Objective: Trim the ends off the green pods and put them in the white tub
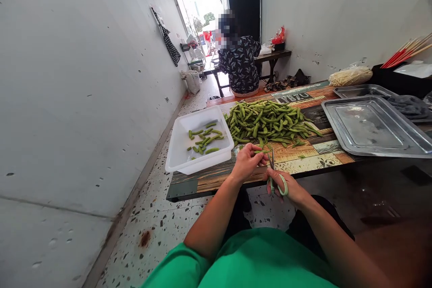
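My left hand (249,160) pinches a green soybean pod (260,151) just above the table's front edge. In my right hand (285,184) is a pair of scissors (281,185) with pale green handles, its blades pointing up beside the pod. Beyond both hands lies a large heap of green soybean pods (270,121). To the left, a white plastic tub (173,148) holds several loose pods (205,139) on its bottom. Small green scraps (301,156) lie on the wood near the heap.
The table (216,183) has a patchwork wood top. Metal trays (374,126) sit at its right, near a bag of thin sticks (351,75) and a black box (398,76) with red-tipped skewers. Another person (239,67) sits at a farther table. A wall (84,76) runs along the left.
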